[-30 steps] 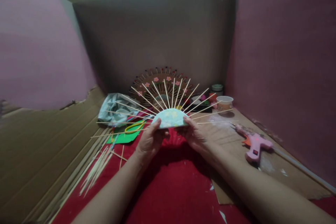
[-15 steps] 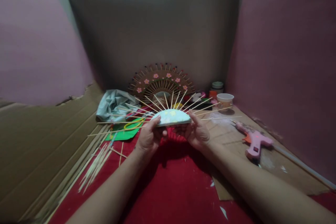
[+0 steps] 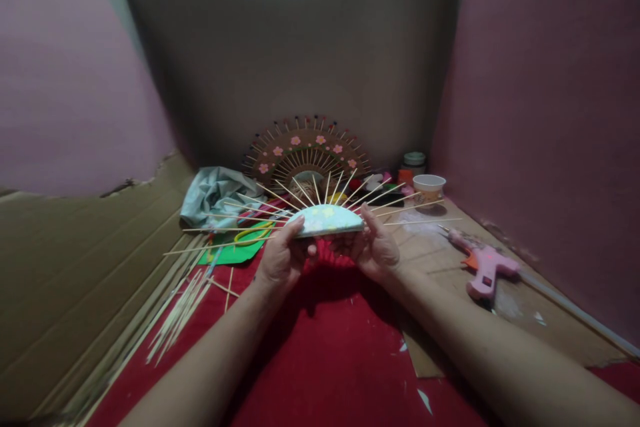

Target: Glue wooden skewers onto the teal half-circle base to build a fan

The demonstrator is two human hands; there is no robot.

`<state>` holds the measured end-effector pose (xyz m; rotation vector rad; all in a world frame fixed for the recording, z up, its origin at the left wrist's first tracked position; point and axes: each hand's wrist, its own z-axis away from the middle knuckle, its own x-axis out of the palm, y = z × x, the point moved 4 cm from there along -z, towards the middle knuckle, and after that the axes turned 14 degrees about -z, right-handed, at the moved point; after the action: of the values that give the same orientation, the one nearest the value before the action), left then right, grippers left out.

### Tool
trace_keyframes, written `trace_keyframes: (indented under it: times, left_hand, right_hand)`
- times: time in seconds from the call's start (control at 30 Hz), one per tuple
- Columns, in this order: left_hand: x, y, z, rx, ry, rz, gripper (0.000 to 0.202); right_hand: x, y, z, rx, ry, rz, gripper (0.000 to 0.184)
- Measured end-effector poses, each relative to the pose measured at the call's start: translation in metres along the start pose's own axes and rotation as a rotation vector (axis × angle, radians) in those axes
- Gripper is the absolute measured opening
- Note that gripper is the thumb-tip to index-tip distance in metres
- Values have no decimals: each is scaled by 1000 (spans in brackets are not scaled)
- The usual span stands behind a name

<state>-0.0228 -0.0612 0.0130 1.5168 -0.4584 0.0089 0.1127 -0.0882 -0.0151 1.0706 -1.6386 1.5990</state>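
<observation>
Between my two hands is a pale blue half-disc with a faint yellow flower pattern. Thin wooden sticks fan out from its curved edge like rays. My left hand grips its left end, thumb on top and fingers underneath. At the right end my right hand holds it, thumb by the corner and fingers curled below, partly in shadow. The piece is held above the red cloth, flat edge toward me.
A finished-looking stick fan with pink flowers stands at the back. Loose sticks and green felt lie left, near crumpled pale cloth. On cardboard at right are a pink glue gun and a paper cup.
The view has shifted slightly, so the surroundings sit a little higher and further left. Both hands keep their hold on the half-disc, which appears almost unmoved.
</observation>
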Motion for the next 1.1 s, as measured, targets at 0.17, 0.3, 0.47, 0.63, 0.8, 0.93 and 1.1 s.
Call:
trace_keyframes:
  times: [0.17,0.3,0.47,0.63,0.8,0.93,1.1]
  left_hand:
    - [-2,9,1,39,4,62,16]
    - [-6,20,0,99,21,92,8]
    - [-7,20,-2,82,18,74,9]
    - [-6,20,0,75,22,58,9]
    - [-7,22,-1,76,35,40,10]
    - [-9,21,-3,87,29,29,12]
    - [-11,21,-5,114,8,25,11]
  right_hand:
    - [3,-2,2,-64,-69,78,43]
    - [9,-6,5,-197,-34,141,27]
    - [13,-8,6,-294,21,178,24]
    - [12,-7,5,-295,11,199,24]
    - [11,-6,5,-288,-26,207,24]
    - [10,-6,5,-296,-14,216,24]
    - [12,-6,6,-299,-3,235,23]
